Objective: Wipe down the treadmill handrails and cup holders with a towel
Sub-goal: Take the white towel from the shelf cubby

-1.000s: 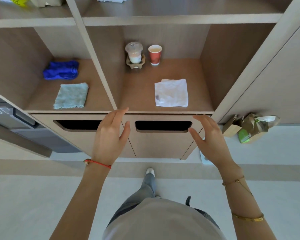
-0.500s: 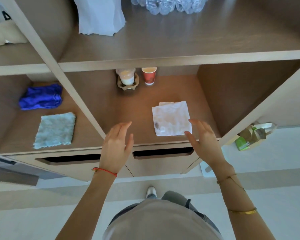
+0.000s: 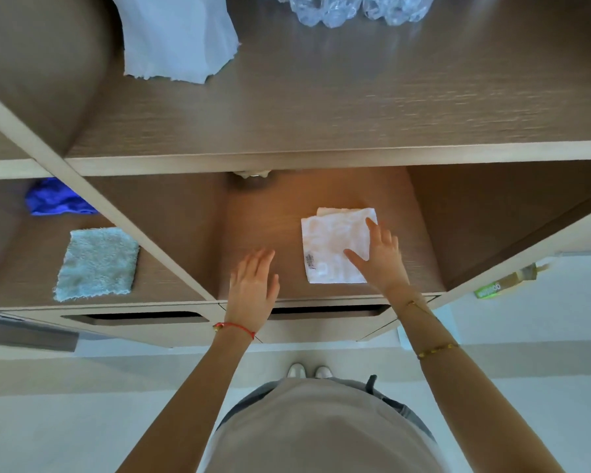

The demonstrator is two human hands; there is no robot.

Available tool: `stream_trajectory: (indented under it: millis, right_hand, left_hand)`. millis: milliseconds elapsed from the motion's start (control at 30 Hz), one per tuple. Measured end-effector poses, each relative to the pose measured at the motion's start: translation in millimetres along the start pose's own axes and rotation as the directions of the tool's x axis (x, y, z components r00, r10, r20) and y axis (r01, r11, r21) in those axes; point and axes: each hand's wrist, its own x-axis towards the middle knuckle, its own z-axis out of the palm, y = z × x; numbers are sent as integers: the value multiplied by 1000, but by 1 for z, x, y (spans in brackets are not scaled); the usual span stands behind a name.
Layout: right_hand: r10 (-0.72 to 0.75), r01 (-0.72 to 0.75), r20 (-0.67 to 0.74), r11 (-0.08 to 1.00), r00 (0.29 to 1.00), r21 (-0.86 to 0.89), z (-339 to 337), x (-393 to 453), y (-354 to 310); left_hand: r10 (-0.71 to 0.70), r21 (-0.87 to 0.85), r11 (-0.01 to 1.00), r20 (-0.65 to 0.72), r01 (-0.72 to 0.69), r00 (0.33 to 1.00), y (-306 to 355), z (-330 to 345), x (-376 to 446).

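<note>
Resting flat on folded square white terry towel (image 3: 335, 247): right hand (image 3: 381, 259).

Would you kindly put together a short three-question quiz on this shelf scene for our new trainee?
1. True or false: the right hand rests on the white towel.
2. Which cloth lies nearest the shelf's front edge in the left compartment? A) blue cloth B) pale green cloth
3. Fill in: the left hand holds ____.

Key: 1 true; 2 B; 3 nothing.
</note>
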Motion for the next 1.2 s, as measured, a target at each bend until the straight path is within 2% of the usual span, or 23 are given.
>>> stream_trajectory:
  millis: [133, 333, 733, 967, 1200]
  right_hand:
    - [24, -19, 46, 996, 999, -93, 13, 6, 2]
    - [-23, 14, -61, 990, 998, -138, 20, 5, 5]
    - [-111, 118, -72, 988, 991, 102, 14, -6, 3]
    - [-22, 61, -149, 963, 989, 263, -5, -31, 17]
    - [62, 26, -238, 937, 969, 350, -29, -76, 39]
  left_hand:
    - [-46, -11, 999, 53, 46, 998, 4, 11, 3]
    - [-83, -14, 996, 47, 84, 995, 9, 16, 2]
    - [-83, -20, 996, -24, 82, 996, 16, 15, -2]
    - [-69, -29, 997, -47, 68, 997, 28, 7, -12]
    - [31, -46, 998, -62, -34, 998, 42, -4, -31]
